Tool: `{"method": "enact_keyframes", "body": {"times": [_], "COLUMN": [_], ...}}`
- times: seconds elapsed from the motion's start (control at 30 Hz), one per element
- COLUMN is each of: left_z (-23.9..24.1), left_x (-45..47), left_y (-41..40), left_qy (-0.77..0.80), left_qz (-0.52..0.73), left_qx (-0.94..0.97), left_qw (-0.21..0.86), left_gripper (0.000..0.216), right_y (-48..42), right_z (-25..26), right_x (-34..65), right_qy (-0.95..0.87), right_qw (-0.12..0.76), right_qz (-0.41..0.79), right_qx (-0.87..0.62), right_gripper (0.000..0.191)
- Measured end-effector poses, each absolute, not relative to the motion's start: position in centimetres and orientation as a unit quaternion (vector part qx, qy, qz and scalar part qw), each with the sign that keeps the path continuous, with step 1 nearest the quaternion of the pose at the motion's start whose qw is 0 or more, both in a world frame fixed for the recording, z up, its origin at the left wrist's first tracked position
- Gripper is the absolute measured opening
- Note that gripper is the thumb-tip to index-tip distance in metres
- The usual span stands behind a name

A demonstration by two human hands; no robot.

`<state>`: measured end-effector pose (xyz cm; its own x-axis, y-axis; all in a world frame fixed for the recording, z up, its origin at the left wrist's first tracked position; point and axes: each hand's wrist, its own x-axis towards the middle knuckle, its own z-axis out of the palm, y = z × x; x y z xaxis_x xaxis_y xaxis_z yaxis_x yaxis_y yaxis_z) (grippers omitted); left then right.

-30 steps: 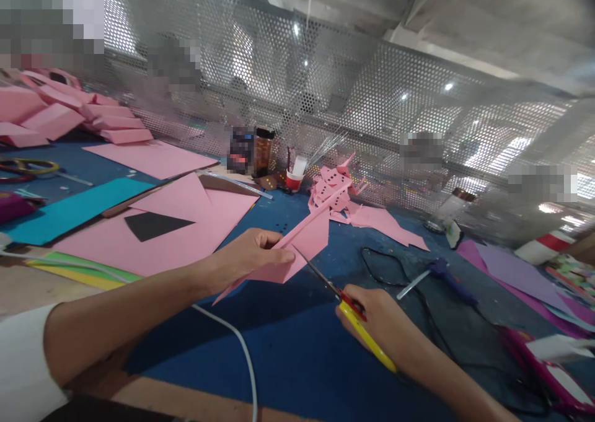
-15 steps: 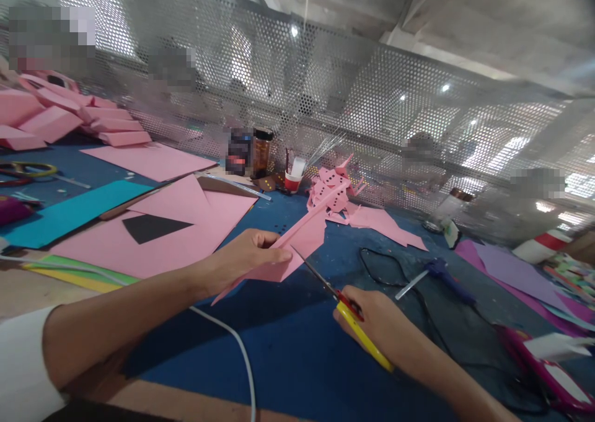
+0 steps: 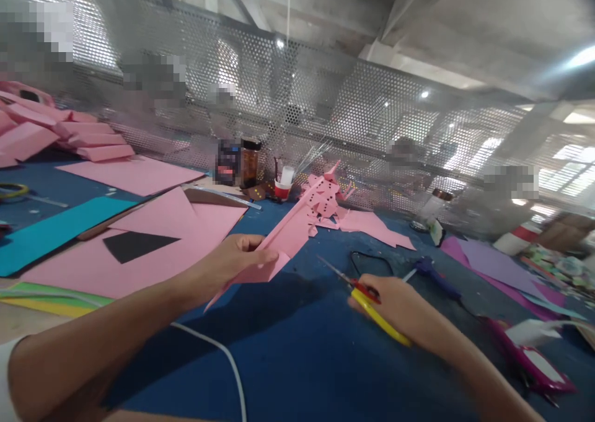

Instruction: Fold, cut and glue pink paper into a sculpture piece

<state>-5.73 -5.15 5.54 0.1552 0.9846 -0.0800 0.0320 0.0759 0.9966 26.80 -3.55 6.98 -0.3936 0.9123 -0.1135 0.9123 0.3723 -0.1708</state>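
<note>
A folded strip of pink paper is pinched in my left hand, thumb on top, and is held up over the blue table. A short slit shows in its lower edge near my thumb. My right hand grips scissors with red and yellow handles. Their blades look nearly closed and point toward the pink paper, apart from it. Behind the paper stands a pink paper figure with black dots, partly covered by the strip. A cut pink piece lies beside that figure.
Pink sheets with a black scrap and a teal strip lie left. A blue glue gun, its cord and purple sheets are at right. A white cable crosses the front. A perforated metal screen stands behind.
The scissors have come out of the pink paper and moved right with my right hand. My left hand still holds the paper. The view has shifted somewhat to the right.
</note>
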Motion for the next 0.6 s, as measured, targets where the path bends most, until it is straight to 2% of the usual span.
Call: {"method": "enact_keyframes", "body": {"times": [0.13, 0.27, 0.43, 0.6], "left_z": [5.4, 4.5, 4.0, 4.4], "left_x": [-5.7, -5.5, -5.1, -5.1], "left_y": [-5.2, -5.1, -5.1, -5.3], "left_qy": [0.477, 0.481, 0.502, 0.5], "left_qz": [0.406, 0.375, 0.387, 0.374], "left_qx": [0.526, 0.528, 0.509, 0.508], "left_qw": [0.576, 0.591, 0.582, 0.594], "left_gripper": [0.034, 0.041, 0.035, 0.044], "right_y": [-0.7, 3.1, 7.8, 11.3], "right_z": [8.7, 9.5, 9.2, 8.3], "right_x": [29.3, 31.0, 31.1, 29.8], "right_qy": [-0.752, -0.708, -0.679, -0.664], "right_qw": [-0.005, -0.025, -0.024, 0.019], "right_qz": [-0.022, -0.072, -0.051, -0.024], "right_qx": [-0.659, -0.702, -0.732, -0.747], "right_gripper": [0.05, 0.057, 0.05, 0.039]}}
